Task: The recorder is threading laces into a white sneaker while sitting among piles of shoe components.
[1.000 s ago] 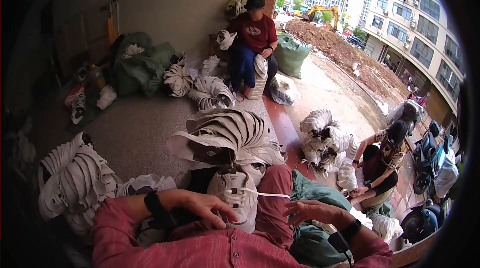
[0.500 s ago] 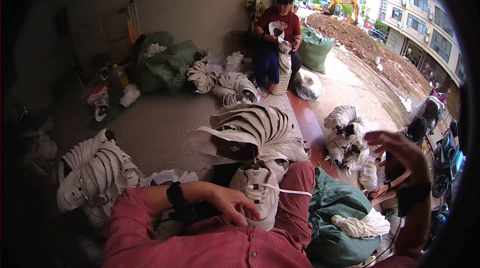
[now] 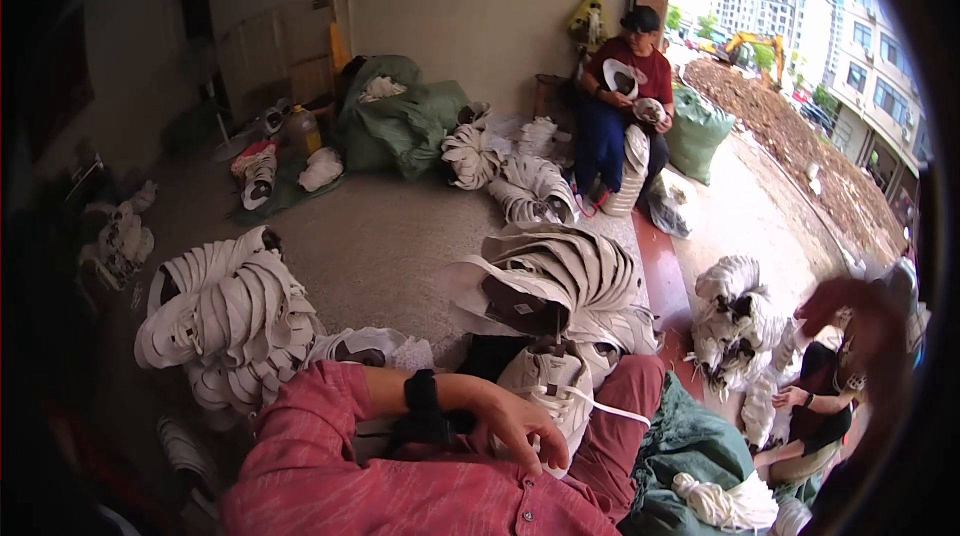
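White shoe (image 3: 540,376) sits at lower centre of the frame, by the person's bent leg (image 3: 632,391); leg and body probably serve as a rest. Left hand (image 3: 522,429) hangs over the toe end, fingers loosely bent and parted, perhaps to steady it; firm contact not confirmed. Right hand (image 3: 858,321), raised at the right edge, is dark and blurred: cannot tell whether it grips anything. Hands well apart. Lace (image 3: 618,410) trails rightward across the leg. Stacked shoe uppers (image 3: 575,276) stand just beyond, presumably for easy reach; likewise the lace bundle (image 3: 728,502) on the green sack (image 3: 690,436), lower right. Orientation: toe toward the person's body, tongue toward the stack; long axis roughly up-down in the frame.
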`<state>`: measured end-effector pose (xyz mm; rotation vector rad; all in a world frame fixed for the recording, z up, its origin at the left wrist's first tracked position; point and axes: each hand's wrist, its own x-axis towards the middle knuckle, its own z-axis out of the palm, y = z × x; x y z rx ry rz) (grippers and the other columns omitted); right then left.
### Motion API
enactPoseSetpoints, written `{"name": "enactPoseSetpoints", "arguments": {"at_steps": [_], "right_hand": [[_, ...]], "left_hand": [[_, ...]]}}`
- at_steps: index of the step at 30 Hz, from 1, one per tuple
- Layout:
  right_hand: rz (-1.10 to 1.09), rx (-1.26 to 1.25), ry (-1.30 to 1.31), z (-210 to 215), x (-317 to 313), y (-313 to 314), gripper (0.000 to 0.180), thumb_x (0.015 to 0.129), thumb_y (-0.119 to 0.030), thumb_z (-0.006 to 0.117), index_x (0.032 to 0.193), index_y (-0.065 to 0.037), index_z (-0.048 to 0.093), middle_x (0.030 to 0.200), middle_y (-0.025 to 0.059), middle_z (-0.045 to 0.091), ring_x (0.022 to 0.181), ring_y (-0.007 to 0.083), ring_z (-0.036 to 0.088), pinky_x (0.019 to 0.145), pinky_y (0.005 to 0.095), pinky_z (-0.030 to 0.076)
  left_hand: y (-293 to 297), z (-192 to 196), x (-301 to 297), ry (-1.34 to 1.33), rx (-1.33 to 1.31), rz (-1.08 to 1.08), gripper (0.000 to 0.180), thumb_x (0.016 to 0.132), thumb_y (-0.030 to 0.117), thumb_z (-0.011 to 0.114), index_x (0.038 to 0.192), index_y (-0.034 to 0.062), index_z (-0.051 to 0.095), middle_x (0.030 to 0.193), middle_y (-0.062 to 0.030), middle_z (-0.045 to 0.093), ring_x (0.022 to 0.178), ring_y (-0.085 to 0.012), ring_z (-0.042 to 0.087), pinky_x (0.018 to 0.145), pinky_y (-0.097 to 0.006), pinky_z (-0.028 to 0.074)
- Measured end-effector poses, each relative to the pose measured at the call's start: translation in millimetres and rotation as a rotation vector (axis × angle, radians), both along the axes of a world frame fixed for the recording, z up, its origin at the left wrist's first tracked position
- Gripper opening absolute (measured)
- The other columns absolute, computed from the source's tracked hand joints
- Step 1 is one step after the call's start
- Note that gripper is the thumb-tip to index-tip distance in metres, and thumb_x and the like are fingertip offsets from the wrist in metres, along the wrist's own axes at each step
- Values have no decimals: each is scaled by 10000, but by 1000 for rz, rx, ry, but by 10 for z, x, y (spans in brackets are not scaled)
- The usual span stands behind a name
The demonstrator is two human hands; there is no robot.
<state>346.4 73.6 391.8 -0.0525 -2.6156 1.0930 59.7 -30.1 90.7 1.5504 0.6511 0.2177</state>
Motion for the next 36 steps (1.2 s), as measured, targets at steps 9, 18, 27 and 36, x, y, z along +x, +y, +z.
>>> {"name": "enactPoseSetpoints", "arguments": {"at_steps": [9,18,27,36], "right_hand": [[150,23,-1007,-2284,104,145,604,915,-466,612,1349,-60,506,1288,153,589,1137,271,593,972,357,452],[89,-87,-1024,-2468,253,237,640,840,-431,704,1341,-83,513,1353,154,534,1256,276,505,1029,384,413],[-33,109,-876,-2359,260,236,715,796,-433,745,1368,-102,472,1408,173,443,1309,314,425,1052,421,383],[-401,988,-199,-1718,-91,95,893,864,-685,477,1500,-102,249,1530,287,167,1410,485,179,1102,618,185]], "left_hand": [[-2,-104,47,-27,76,-38,583,862,378,696,1306,37,534,1228,-101,609,1126,-193,557,941,-344,436],[110,-262,94,-92,44,-42,539,878,375,691,1285,51,549,1201,-86,616,1085,-181,563,927,-338,442],[160,-318,114,-94,36,-49,543,868,352,709,1277,30,555,1219,-88,615,1107,-177,566,945,-326,440],[252,-465,146,-160,-58,-39,538,867,321,717,1283,26,546,1217,-89,614,1129,-165,549,969,-316,423]]}}
